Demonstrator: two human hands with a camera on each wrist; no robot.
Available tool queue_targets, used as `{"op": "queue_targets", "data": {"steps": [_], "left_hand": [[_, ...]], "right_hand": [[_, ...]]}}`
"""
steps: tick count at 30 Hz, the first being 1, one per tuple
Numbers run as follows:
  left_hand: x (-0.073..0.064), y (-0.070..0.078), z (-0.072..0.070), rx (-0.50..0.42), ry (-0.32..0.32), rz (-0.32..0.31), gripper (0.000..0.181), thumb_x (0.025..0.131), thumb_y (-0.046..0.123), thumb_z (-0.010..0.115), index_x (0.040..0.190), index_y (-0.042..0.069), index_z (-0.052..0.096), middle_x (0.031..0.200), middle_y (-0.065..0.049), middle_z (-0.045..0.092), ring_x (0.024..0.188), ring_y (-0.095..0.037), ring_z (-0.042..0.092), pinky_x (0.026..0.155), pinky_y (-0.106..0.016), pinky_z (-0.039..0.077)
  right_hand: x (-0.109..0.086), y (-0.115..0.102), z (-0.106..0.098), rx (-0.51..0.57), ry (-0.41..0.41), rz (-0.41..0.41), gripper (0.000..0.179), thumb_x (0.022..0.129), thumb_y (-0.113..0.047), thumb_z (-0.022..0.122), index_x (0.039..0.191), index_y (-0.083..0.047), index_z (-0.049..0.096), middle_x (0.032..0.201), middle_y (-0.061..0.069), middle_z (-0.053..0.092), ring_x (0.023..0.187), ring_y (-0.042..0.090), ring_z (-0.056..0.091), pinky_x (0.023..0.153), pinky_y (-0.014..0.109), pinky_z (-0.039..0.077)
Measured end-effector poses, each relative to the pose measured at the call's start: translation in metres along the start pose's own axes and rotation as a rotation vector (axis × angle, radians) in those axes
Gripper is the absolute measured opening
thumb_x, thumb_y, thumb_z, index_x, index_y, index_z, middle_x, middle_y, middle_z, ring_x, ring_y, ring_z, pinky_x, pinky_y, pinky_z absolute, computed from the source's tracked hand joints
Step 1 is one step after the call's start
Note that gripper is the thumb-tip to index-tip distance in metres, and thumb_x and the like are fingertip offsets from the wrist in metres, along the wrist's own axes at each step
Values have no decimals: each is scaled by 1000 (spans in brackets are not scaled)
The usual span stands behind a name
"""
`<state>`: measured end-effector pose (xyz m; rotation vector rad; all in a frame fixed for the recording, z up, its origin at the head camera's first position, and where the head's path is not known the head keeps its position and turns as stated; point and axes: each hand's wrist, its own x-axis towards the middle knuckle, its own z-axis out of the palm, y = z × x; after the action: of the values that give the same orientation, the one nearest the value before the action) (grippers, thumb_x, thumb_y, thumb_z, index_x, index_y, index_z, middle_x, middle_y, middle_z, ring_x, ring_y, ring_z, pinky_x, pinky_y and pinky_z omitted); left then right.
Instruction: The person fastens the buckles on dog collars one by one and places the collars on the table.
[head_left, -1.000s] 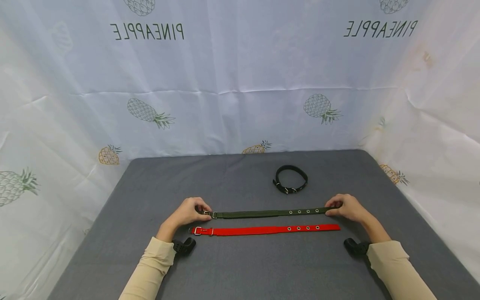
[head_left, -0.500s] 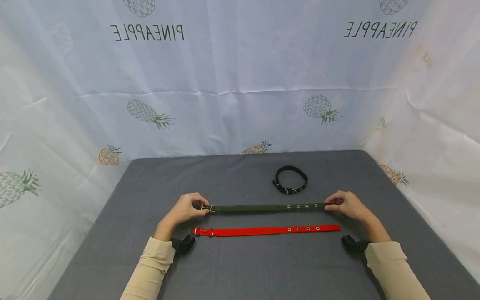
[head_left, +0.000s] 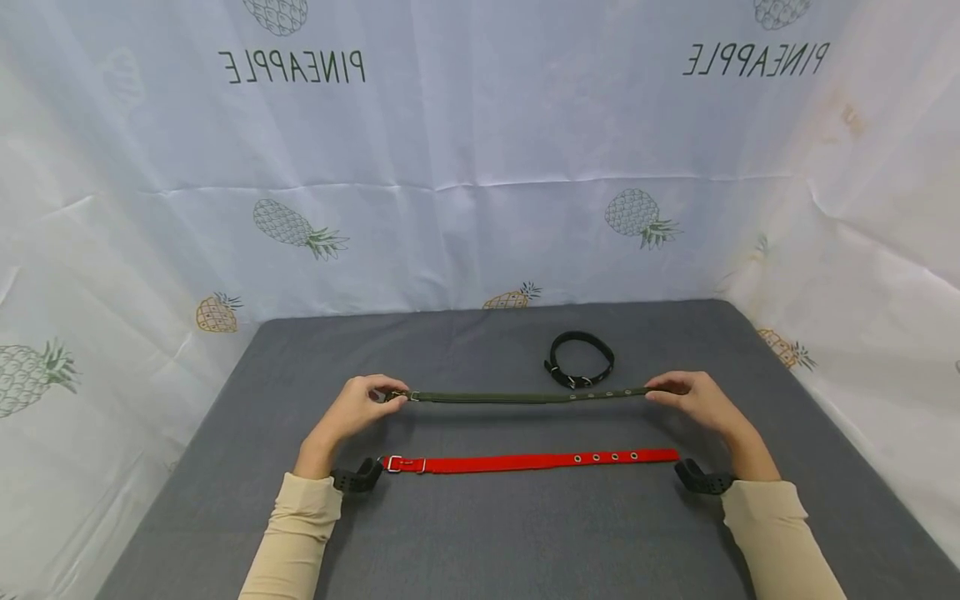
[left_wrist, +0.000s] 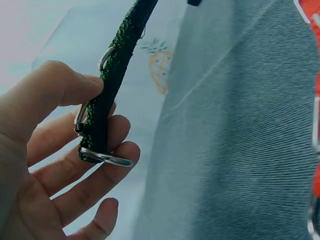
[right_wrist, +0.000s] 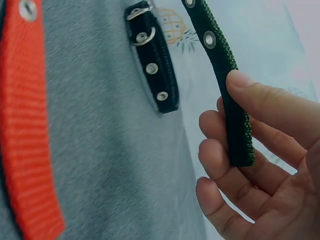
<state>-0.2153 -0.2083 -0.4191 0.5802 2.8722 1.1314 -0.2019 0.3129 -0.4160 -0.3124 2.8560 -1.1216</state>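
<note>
A dark green collar (head_left: 495, 398) stretches nearly straight between my two hands, raised over the table. My left hand (head_left: 356, 410) pinches its buckle end between thumb and fingers; in the left wrist view a metal ring (left_wrist: 107, 157) hangs at that end. My right hand (head_left: 697, 402) pinches the other end, just past the row of eyelets (right_wrist: 209, 39). Nearer to me, a red collar (head_left: 495, 464) lies flat and straight on the table, its buckle at the left and its eyelets toward the right.
Behind the green collar, a black collar (head_left: 581, 359) stands buckled into a loop at the back right of the grey table (head_left: 480, 533). A white curtain (head_left: 480, 242) printed with pineapples hangs behind the table and along both sides.
Both hands have lifted the green collar off the table and moved it away from the red one, toward the back. The red and black collars have stayed in place.
</note>
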Motion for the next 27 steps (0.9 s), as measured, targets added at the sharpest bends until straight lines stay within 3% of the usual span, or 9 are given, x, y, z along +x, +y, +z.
{"op": "queue_targets", "data": {"steps": [7,9,11,14,16,22,27], "left_hand": [[-1,3,-8,-64,42,-24,17,90,19,67,105,13,74,105,-7,73,87,-5,59,79,-25,50],[-1,4,-10,-82,50,-21,18,91,18,67,107,13,73,106,-8,73,86,-5,59,78,-23,51],[-1,3,-12,-94,54,-21,19,92,18,66,108,12,73,107,-9,72,86,-7,60,76,-22,51],[-2,2,-14,-114,52,-32,21,93,20,64,110,11,72,109,-13,71,88,-16,63,74,-22,51],[-2,2,-15,-130,53,-40,23,94,22,63,111,10,71,109,-16,71,89,-17,64,75,-23,51],[-2,4,-18,-163,77,-21,25,95,23,62,111,6,70,104,-21,71,83,5,61,80,-33,56],[-1,9,-18,-134,106,3,22,92,18,66,109,6,71,100,-19,72,77,-1,60,69,-24,52]], "right_hand": [[0,-7,-2,53,75,-56,34,95,-21,62,119,3,65,115,24,67,85,-17,56,74,15,52],[1,-9,-3,62,104,-65,35,95,-21,61,120,3,65,110,15,70,84,-13,59,74,17,54],[1,-12,-3,68,132,-60,33,96,-21,60,119,3,65,101,-3,71,81,-11,59,74,20,55],[2,-16,-5,80,163,-46,32,96,-21,60,117,3,66,88,-26,63,77,-8,57,71,26,55],[2,-20,-5,86,180,-35,31,96,-21,60,115,2,67,83,-32,58,76,-8,56,70,26,53],[0,-30,-7,89,238,-33,29,93,-19,64,111,3,68,81,-31,55,72,-2,54,62,24,46],[1,-37,-4,96,299,-28,28,92,-18,65,109,5,68,78,-34,53,66,0,48,56,22,38]]}}
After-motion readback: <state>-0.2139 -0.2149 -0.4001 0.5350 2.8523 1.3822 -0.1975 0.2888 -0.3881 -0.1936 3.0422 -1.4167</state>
